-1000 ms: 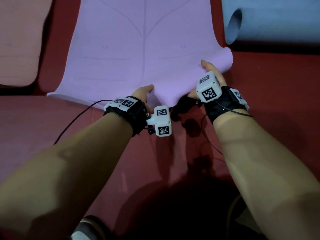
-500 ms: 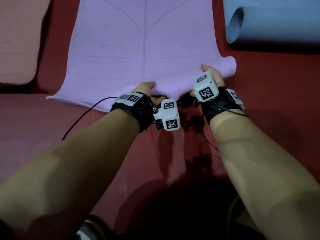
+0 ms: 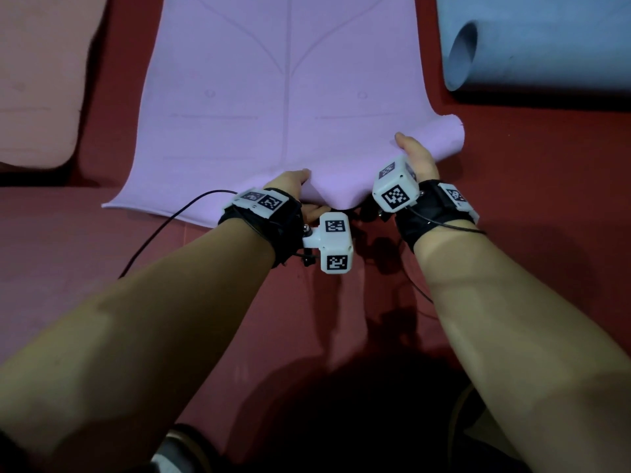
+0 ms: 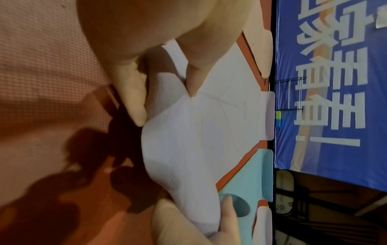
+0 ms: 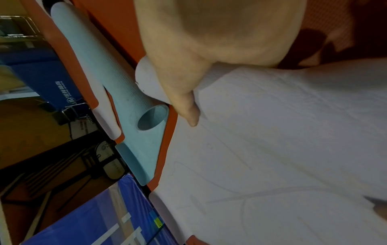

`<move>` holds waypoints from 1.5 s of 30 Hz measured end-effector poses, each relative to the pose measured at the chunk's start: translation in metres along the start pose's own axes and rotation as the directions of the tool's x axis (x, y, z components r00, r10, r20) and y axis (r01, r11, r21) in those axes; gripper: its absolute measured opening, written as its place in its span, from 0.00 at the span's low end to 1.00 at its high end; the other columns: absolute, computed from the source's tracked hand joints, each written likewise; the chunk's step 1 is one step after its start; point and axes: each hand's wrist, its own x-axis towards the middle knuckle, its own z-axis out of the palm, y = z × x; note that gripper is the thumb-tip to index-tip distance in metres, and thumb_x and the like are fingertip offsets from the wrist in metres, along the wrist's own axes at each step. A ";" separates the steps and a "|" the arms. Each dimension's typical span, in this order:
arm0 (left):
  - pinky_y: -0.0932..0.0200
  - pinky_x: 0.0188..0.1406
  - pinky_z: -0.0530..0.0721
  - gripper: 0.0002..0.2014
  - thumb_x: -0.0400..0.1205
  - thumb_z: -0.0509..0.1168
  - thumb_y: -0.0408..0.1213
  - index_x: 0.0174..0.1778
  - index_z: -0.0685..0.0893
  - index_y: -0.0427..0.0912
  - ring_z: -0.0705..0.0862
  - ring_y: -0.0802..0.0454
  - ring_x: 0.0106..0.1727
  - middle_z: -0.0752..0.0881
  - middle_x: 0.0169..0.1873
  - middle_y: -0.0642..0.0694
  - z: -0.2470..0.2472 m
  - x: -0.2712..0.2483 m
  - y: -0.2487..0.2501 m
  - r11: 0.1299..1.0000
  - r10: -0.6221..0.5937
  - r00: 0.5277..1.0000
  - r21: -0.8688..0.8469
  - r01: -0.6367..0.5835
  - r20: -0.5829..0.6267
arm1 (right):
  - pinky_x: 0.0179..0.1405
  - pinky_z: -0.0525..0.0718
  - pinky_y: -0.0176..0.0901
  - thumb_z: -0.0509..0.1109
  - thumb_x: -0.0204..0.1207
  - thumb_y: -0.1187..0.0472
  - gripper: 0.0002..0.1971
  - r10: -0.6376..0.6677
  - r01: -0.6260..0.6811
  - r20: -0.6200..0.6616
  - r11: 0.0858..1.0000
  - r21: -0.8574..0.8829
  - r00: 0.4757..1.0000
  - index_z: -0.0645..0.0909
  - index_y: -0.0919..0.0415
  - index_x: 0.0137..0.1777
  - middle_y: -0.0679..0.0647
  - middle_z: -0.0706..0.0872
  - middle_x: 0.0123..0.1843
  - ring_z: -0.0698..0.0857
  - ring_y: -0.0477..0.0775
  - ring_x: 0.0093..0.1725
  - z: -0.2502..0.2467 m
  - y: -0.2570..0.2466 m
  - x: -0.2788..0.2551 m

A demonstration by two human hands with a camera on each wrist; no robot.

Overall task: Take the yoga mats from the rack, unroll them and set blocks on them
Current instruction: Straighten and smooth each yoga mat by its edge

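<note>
- Since a second ago, both my hands have drawn the near edge of the purple mat point(image 3: 286, 97) a little closer together, so the fold between them stands higher and the right corner curls up more.
- My left hand point(image 3: 293, 189) pinches that edge, thumb on top and fingers under; my right hand point(image 3: 415, 155) is clamped on it near the curled corner, thumb pressing the top face.
- Otherwise the purple mat lies unrolled on the red floor point(image 3: 529, 199), running away from me.
- Just to its right lies the blue mat point(image 3: 546, 46), still partly rolled, its open tube end facing the purple one; a pink mat point(image 3: 37, 80) lies flat to the left.
- I judge the step in hand to be straightening this mat's near end.
- Next I should spread my hands apart, pull the edge taut and press the corner flat; no blocks are in view yet.
</note>
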 end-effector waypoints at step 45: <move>0.54 0.39 0.78 0.06 0.82 0.65 0.38 0.45 0.78 0.39 0.80 0.41 0.40 0.80 0.38 0.40 -0.057 0.020 -0.013 -0.090 0.460 0.881 0.993 -0.082 0.114 | 0.80 0.56 0.56 0.68 0.72 0.57 0.26 -0.593 0.069 -0.012 0.115 -0.991 0.805 0.77 0.51 0.72 0.57 0.64 0.81 0.59 0.62 0.81 -0.022 0.100 0.034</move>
